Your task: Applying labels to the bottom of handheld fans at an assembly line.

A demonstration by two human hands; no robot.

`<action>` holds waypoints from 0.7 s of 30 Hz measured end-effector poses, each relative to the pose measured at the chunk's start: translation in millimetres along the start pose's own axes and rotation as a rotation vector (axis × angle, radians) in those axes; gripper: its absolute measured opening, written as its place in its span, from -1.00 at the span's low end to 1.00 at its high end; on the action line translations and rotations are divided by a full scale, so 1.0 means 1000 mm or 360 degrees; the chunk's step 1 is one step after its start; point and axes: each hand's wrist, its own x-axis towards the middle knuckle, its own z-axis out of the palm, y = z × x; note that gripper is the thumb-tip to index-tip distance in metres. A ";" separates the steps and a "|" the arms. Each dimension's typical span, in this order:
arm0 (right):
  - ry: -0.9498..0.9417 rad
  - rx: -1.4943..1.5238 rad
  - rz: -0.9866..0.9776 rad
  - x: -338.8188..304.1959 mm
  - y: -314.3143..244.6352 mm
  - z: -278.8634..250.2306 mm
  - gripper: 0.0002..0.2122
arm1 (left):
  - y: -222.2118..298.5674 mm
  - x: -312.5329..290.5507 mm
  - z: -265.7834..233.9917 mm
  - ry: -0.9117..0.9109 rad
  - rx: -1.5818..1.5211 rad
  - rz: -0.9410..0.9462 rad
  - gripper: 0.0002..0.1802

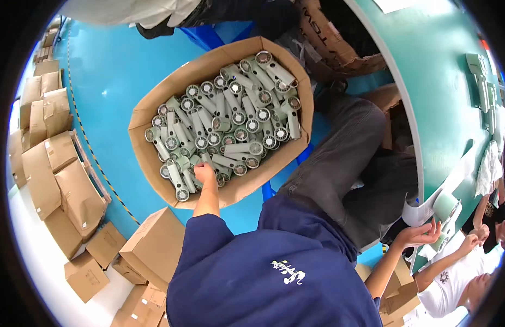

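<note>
A large open cardboard box (pixel 149 169) holds a heap of pale green handheld fans (pixel 225 109), each with a round head and a straight handle. My left hand (pixel 205 173) reaches over its near edge, fingers closed around one handheld fan (pixel 206 159) that is partly hidden by the hand. Far to the right, at the table's edge, my right hand (pixel 419 234) has its fingers extended and apart. Its fingertips are close to a green rounded piece (pixel 440 242); whether they touch it is unclear. Another green piece (pixel 445 207) lies just beyond.
A pale green table (pixel 410 65) runs along the right, with a curled white strip (pixel 451 180) and more green fans (pixel 484 90). People sit at the lower right; one person's hands (pixel 473 240) are near mine. Cardboard boxes (pixel 61 174) stack at left; a torn carton (pixel 340 49) stands behind.
</note>
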 end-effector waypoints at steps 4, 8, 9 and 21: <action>0.0006 -0.0096 -0.0012 0.004 -0.005 0.001 -0.64 | -0.035 -0.008 0.042 -0.0526 -0.0507 -0.0142 -0.69; -0.0017 -0.0177 0.0016 0.002 -0.008 0.002 -0.63 | -0.019 -0.020 0.103 -0.0759 -0.0024 -0.0123 -0.36; -0.0045 -0.0089 -0.0015 -0.003 -0.007 0.011 -0.64 | -0.031 0.003 0.123 -0.0652 0.0049 -0.0183 -0.23; -0.0056 -0.0290 -0.0185 0.001 0.000 0.004 -0.72 | 0.026 -0.034 0.145 -0.0572 -0.0650 -0.0397 0.10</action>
